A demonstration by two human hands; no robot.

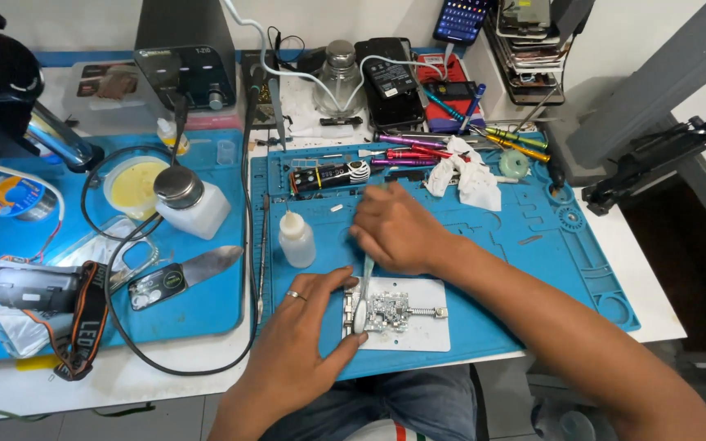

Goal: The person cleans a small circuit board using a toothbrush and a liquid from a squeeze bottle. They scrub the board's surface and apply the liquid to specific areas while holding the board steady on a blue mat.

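A small metal board clamp [390, 313] sits on a white plate [426, 335] at the near edge of the blue work mat [525, 237]. My left hand [296, 343], with a ring on one finger, rests against the clamp's left side, thumb and forefinger around its end. My right hand [394, 233] is above it and holds a toothbrush-like white brush [363, 294], whose head rests on the clamp's left part. A small white squeeze bottle [297, 239] stands just left of my right hand.
Screwdrivers and tweezers [451, 145] and a crumpled white cloth [463, 175] lie at the mat's far edge. A second blue mat [206, 302] on the left carries a pump bottle [185, 200], cables, a spatula [206, 265] and a headlamp [42, 290]. Phones [390, 77] lie at the back.
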